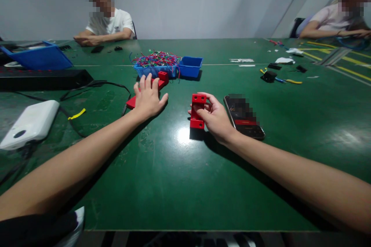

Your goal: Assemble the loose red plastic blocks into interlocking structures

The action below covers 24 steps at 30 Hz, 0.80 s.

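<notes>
Right hand gripped a red bracket upright on the table while left hand lay flat, unclenched, upon another red part.

We were in a small assembly workshop, because we sat at a long green work table with a plain grey wall behind it. On the table there was a blue bin full of coloured wires, another blue bin, red plastic parts and black cables. Two other persons sat at the far side, and yellow lines were marked at the right.
</notes>
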Motion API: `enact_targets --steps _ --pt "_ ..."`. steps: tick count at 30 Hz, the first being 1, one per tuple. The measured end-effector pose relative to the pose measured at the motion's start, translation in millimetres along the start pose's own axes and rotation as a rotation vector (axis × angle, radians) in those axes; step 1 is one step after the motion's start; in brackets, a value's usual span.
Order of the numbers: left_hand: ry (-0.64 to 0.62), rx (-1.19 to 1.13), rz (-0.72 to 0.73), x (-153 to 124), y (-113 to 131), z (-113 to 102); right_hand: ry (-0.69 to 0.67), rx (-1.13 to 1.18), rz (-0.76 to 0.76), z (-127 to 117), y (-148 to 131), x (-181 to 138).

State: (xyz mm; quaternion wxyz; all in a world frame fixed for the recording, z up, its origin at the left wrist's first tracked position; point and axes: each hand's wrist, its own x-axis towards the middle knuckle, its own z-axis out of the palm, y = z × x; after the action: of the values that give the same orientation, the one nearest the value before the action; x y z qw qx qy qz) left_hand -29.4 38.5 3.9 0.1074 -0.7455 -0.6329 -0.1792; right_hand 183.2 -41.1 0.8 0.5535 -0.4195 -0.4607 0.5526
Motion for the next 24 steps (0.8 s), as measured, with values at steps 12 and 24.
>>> enact_targets --steps 12,24 --pt "-0.105 0.036 -0.048 0.0 0.2 -5.8 -0.020 -0.007 -0.006 0.3 -1.1 -1.2" --pt "-0.238 0.149 -0.181 1.8 1.1 -8.4 -0.023 -0.011 -0.012 -1.1 -0.9 -1.7"
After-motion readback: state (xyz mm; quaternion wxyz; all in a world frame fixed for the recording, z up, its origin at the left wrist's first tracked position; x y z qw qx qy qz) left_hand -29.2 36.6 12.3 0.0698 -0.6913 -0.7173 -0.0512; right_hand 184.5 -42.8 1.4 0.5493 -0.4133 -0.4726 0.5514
